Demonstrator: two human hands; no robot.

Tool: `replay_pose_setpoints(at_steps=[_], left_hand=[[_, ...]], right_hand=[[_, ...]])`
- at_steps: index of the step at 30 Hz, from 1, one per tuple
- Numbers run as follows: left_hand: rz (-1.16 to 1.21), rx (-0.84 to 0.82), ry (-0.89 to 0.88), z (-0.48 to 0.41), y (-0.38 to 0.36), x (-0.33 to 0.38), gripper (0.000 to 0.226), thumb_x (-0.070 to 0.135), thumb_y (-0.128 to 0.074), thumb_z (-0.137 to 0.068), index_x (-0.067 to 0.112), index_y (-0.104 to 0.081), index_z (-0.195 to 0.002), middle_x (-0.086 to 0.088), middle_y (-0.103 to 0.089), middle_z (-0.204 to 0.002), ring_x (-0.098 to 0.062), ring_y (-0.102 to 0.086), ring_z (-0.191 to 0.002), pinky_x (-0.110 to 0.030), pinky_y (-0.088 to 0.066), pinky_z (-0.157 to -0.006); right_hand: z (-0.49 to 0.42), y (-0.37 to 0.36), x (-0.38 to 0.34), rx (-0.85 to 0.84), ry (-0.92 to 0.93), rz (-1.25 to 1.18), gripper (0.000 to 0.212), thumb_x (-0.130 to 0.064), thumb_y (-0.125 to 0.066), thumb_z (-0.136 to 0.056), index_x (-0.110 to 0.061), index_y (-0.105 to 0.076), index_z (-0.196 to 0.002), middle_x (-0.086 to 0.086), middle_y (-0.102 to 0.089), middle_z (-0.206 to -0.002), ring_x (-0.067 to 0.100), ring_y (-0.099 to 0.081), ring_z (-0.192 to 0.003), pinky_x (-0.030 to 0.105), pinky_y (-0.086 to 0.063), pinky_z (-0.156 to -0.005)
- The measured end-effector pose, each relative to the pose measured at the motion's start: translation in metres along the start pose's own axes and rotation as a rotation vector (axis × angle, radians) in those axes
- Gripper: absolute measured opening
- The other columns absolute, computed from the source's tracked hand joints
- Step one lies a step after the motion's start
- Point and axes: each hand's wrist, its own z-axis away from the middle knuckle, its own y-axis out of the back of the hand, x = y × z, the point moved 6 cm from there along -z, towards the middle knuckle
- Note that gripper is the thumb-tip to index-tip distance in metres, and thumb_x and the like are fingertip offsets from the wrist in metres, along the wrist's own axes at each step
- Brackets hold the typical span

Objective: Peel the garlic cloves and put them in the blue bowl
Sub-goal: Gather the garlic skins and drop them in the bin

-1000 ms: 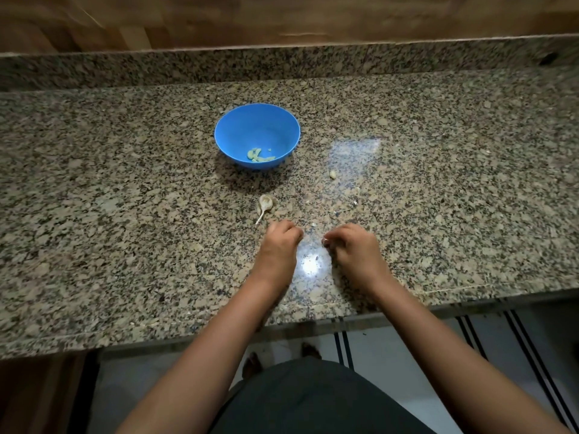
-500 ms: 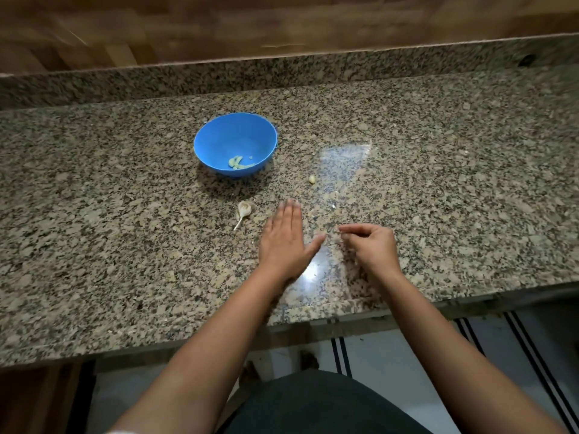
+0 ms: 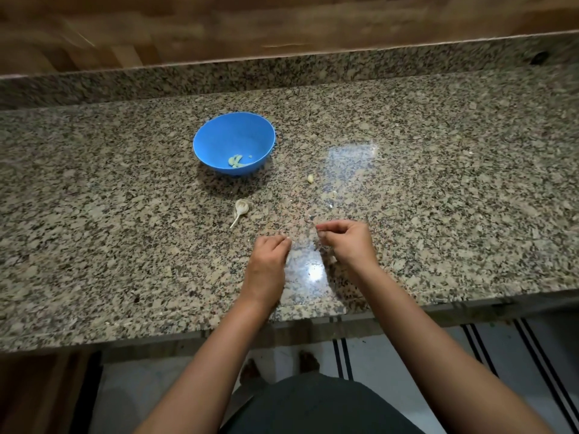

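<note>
Granite, speckled brown and black, makes up the counter (image 3: 125, 214) under both hands. The left hand (image 3: 268, 261) sits knuckles-up with its fingers curled under; I cannot tell whether they grip anything. Just beside it, not touching, the right hand (image 3: 349, 242) has its fingers (image 3: 326, 227) curled, with thumb and forefinger tips drawn together. Whatever may lie between them is too small to make out. Just beyond the left hand lies a garlic stem (image 3: 241, 208), a papery head with a thin stalk. Farther beyond that hand sits the blue bowl (image 3: 219, 136), a few peeled cloves (image 3: 235, 161) at its bottom. Beyond the gap between the hands, near the bowl, one loose clove (image 3: 310, 178) lies on the stone
</note>
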Motion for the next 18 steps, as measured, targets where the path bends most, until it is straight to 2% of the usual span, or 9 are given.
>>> replay_pose_setpoints(at_steps=[2, 6, 8, 10, 13, 15, 18], left_hand=[[0.005, 0.003, 0.006, 0.004, 0.006, 0.002, 0.029, -0.01, -0.055, -0.085, -0.002, -0.064, -0.112, -0.013, -0.064, -0.109, -0.024, -0.054, -0.104, -0.024, -0.043, -0.093], [0.067, -0.014, 0.079, 0.001, 0.014, -0.002, 0.022, -0.001, -0.053, -0.09, 0.003, -0.067, -0.107, -0.008, -0.062, -0.107, -0.02, -0.05, -0.103, -0.014, -0.03, -0.084], [0.205, 0.008, 0.245, 0.0, 0.021, -0.014, 0.02, 0.004, -0.059, -0.088, 0.006, -0.069, -0.104, -0.007, -0.066, -0.105, -0.016, -0.056, -0.098, -0.008, -0.033, -0.081], [0.454, 0.074, 0.498, 0.01, 0.032, -0.035, 0.017, 0.006, -0.064, -0.085, 0.009, -0.071, -0.1, -0.005, -0.07, -0.098, -0.016, -0.064, -0.088, -0.008, -0.044, -0.073], [0.815, 0.261, 0.774, 0.045, 0.057, -0.069, 0.013, 0.005, -0.068, -0.082, 0.01, -0.072, -0.093, -0.005, -0.072, -0.091, -0.015, -0.067, -0.082, -0.025, -0.054, -0.078], [1.006, 0.456, 0.876, 0.085, 0.084, -0.096, 0.012, -0.001, -0.066, -0.082, 0.005, -0.071, -0.091, -0.003, -0.071, -0.083, -0.007, -0.065, -0.072, -0.019, -0.052, -0.071], [1.257, 0.714, 0.956, 0.152, 0.122, -0.128, 0.013, -0.012, -0.061, -0.081, -0.001, -0.067, -0.083, 0.006, -0.069, -0.063, 0.002, -0.061, -0.057, -0.01, -0.048, -0.06]], right_hand=[[0.002, -0.007, -0.001, -0.022, 0.003, 0.014, 0.022, 0.002, -0.062, -0.083, -0.018, -0.07, -0.076, 0.004, -0.071, -0.091, 0.018, -0.065, -0.087, 0.031, -0.055, -0.08], [0.011, -0.026, -0.004, -0.079, 0.002, -0.002, 0.024, 0.003, -0.064, -0.082, -0.018, -0.069, -0.073, 0.006, -0.07, -0.088, 0.018, -0.066, -0.086, 0.029, -0.054, -0.082], [0.018, -0.04, -0.008, -0.133, -0.001, -0.023, 0.024, 0.008, -0.062, -0.081, -0.014, -0.068, -0.074, 0.008, -0.068, -0.084, 0.019, -0.064, -0.083, 0.028, -0.054, -0.08], [0.027, -0.058, -0.011, -0.184, -0.002, -0.03, 0.023, 0.011, -0.06, -0.08, -0.011, -0.068, -0.076, 0.009, -0.068, -0.081, 0.018, -0.063, -0.078, 0.027, -0.053, -0.076], [0.048, -0.096, -0.015, -0.291, -0.025, -0.063, 0.023, 0.014, -0.058, -0.081, -0.006, -0.067, -0.075, 0.009, -0.065, -0.074, 0.016, -0.06, -0.068, 0.02, -0.05, -0.065], [0.073, -0.136, -0.015, -0.397, -0.05, -0.067, 0.02, 0.016, -0.055, -0.081, 0.0, -0.065, -0.077, 0.01, -0.063, -0.073, 0.016, -0.059, -0.067, 0.018, -0.051, -0.065], [0.117, -0.202, -0.003, -0.578, -0.085, -0.003, 0.017, 0.015, -0.054, -0.083, 0.01, -0.063, -0.097, 0.01, -0.062, -0.071, 0.015, -0.056, -0.064, 0.02, -0.05, -0.067]])
